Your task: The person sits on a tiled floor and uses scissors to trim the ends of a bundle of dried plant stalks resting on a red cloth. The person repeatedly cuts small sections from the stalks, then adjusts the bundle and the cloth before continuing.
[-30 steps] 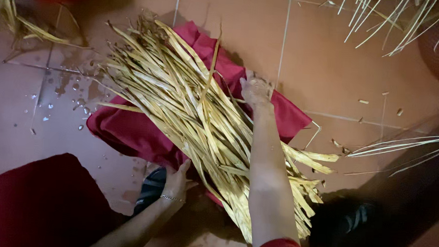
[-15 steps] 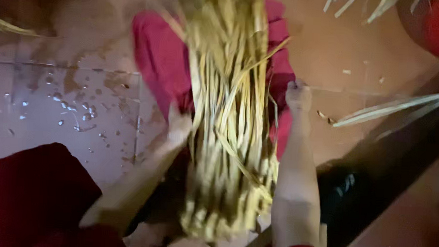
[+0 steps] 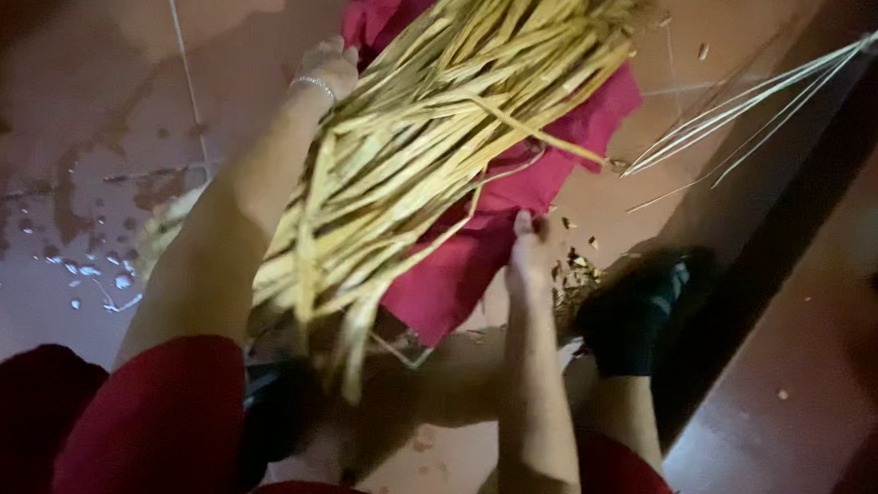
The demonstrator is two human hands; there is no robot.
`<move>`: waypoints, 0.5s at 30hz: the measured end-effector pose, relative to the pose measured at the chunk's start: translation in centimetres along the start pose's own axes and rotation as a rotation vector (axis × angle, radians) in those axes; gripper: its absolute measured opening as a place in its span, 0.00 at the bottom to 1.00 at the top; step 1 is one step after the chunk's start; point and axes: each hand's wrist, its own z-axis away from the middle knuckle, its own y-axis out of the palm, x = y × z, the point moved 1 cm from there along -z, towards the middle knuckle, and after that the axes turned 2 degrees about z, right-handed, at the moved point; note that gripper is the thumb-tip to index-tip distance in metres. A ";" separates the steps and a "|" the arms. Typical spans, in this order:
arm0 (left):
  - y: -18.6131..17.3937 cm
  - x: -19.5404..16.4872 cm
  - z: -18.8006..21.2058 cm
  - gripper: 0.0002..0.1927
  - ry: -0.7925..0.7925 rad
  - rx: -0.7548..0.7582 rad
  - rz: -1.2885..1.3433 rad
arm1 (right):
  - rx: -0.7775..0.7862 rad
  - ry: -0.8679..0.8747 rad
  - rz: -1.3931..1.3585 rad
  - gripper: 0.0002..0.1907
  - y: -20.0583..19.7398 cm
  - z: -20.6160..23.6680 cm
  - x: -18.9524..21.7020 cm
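My left hand (image 3: 330,66) presses the straw bundle (image 3: 434,147) from its side, and my right hand (image 3: 531,254) pinches the red cloth (image 3: 458,268) edge, so the strips stay together on it.

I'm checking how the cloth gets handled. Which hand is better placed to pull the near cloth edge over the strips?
Probably the right hand: it rests at the near edge of the red cloth. The left hand is at the far side, beside the strips.
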 end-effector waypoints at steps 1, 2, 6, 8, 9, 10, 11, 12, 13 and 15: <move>-0.2 -0.2 -0.9 0.23 0.080 0.048 -0.164 | -0.014 0.083 -0.026 0.28 0.6 1.6 -0.7; 0.1 -0.5 -1.4 0.22 0.163 0.099 -0.323 | 0.023 0.129 -0.152 0.33 1.4 3.4 -1.3; -0.2 -0.8 -2.4 0.31 -0.045 0.089 -0.026 | 0.215 0.336 -0.338 0.44 5.3 11.6 -2.2; -0.2 -0.6 -2.3 0.36 0.021 0.122 0.014 | 0.284 0.463 -0.443 0.45 7.5 15.7 -2.1; -0.1 -0.6 -2.0 0.35 0.018 0.111 0.019 | 0.371 0.589 -0.471 0.46 8.4 17.5 -2.2; -0.5 -0.2 -1.5 0.35 0.014 0.101 0.023 | 0.301 0.590 -0.547 0.46 9.0 18.7 -2.5; -0.9 0.1 -1.1 0.34 0.009 0.085 0.028 | 0.234 0.586 -0.623 0.49 9.5 19.5 -2.9; -1.1 0.0 -0.9 0.33 0.007 0.061 0.040 | 0.170 0.577 -0.696 0.54 9.9 20.0 -3.6; -1.2 -0.1 -0.7 0.33 0.005 0.039 0.054 | 0.148 0.573 -0.657 0.51 10.1 20.4 -4.5; -1.1 -1.1 -0.7 0.31 0.027 -0.001 0.057 | 0.098 0.549 -0.578 0.47 10.4 20.4 -6.4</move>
